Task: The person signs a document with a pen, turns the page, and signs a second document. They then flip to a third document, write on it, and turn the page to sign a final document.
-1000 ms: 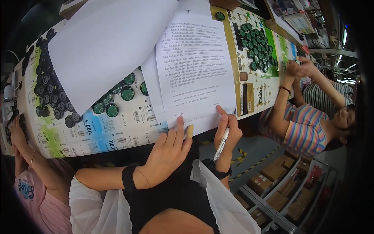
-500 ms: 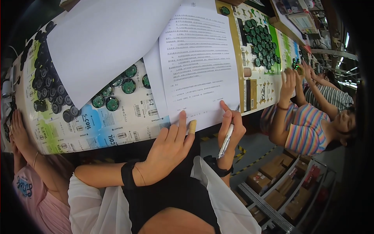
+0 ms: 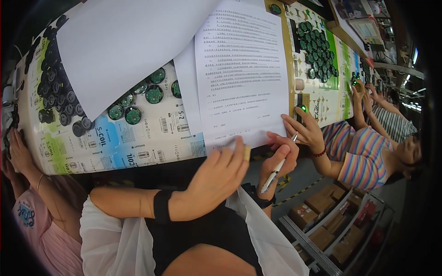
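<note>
A printed sheet (image 3: 241,99) lies on the table in front of me, with a blank white page (image 3: 133,50) turned back to its left. My left hand (image 3: 214,177) is open over the sheet's lower edge, fingers stretched out, a yellowish cover on one fingertip. At the sheet's lower right corner, my right hand (image 3: 281,161) grips a white and silver pen (image 3: 271,177), its fingers partly curled. Close beside it, a co-worker's hand (image 3: 306,131) holds a small disc with a green light (image 3: 303,108) near the sheet's right edge.
Round green circuit boards (image 3: 154,94) peek out below the turned page; more (image 3: 317,50) cluster at the right. Black round parts (image 3: 62,99) are heaped at the left. Another person's arm (image 3: 23,154) rests at the left edge. Cardboard boxes (image 3: 317,202) sit on a rack at lower right.
My left hand has slid right along the sheet's lower edge. My right index finger has drawn back from the print. The co-worker's hand has come in beside my right hand.
</note>
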Action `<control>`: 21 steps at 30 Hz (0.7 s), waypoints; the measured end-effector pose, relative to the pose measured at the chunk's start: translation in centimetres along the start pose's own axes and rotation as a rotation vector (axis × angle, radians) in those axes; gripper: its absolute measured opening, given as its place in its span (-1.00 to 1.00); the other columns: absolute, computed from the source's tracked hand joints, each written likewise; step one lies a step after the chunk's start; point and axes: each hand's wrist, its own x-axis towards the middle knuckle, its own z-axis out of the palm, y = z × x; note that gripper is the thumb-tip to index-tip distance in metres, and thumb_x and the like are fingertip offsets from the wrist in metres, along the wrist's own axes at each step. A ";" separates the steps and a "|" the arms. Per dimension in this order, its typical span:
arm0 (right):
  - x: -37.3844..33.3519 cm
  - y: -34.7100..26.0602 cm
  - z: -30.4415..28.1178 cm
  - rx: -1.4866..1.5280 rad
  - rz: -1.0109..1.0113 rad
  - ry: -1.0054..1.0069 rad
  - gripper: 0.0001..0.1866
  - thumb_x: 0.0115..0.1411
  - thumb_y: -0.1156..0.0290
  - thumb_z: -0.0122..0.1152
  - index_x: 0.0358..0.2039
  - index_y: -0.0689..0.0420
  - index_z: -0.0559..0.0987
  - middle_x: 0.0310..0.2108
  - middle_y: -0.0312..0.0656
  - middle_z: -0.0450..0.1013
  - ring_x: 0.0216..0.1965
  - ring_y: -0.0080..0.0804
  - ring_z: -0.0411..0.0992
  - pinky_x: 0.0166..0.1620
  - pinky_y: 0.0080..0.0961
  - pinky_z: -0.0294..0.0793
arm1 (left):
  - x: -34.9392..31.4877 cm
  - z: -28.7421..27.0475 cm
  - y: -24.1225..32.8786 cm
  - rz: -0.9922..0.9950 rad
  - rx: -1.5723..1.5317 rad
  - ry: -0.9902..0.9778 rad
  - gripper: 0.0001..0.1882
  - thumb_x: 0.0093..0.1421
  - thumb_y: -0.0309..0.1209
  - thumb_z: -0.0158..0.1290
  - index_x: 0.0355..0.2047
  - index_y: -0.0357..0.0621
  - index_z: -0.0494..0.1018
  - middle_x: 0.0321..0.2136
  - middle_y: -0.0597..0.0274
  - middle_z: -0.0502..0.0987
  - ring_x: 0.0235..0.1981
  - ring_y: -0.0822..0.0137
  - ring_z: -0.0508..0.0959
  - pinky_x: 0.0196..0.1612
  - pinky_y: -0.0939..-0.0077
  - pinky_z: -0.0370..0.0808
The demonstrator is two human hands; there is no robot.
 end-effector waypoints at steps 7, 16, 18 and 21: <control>0.6 0.5 -0.1 0.078 0.033 0.112 -0.67 0.42 0.23 -0.11 -0.20 0.28 0.44 -0.41 -0.12 0.53 -0.54 -0.49 0.39 -0.44 -0.60 0.37 | 3.9 1.4 2.2 0.042 0.038 0.011 -0.51 0.12 -0.33 0.01 0.06 -0.25 0.44 0.22 -0.03 0.35 -0.29 0.33 0.38 -0.25 0.53 0.29; 6.1 -0.6 -1.0 0.457 0.513 -0.144 -0.86 0.35 0.40 0.01 -0.17 0.19 0.36 -0.51 -0.32 0.28 -0.57 -0.67 0.13 -0.48 -0.71 0.16 | 5.1 3.2 1.3 0.024 0.096 0.075 -0.53 0.11 -0.33 0.01 0.04 -0.20 0.46 0.20 0.00 0.38 -0.34 0.35 0.35 -0.28 0.55 0.29; 6.7 -0.3 -0.4 0.502 0.559 -0.257 -0.88 0.33 0.45 0.04 -0.18 0.18 0.36 -0.50 -0.32 0.29 -0.55 -0.69 0.14 -0.48 -0.73 0.15 | 4.6 3.0 0.8 0.026 0.100 0.081 -0.54 0.11 -0.33 0.02 0.04 -0.19 0.46 0.19 0.00 0.39 -0.35 0.35 0.35 -0.28 0.55 0.30; 6.8 0.1 0.9 0.450 0.433 -0.419 -0.87 0.26 0.53 0.10 -0.22 0.16 0.35 -0.50 -0.33 0.29 -0.55 -0.73 0.13 -0.49 -0.76 0.11 | 4.0 2.5 0.3 0.009 0.083 0.079 -0.64 0.11 -0.33 0.01 -0.07 -0.14 0.49 0.16 0.01 0.42 -0.37 0.34 0.35 -0.28 0.53 0.30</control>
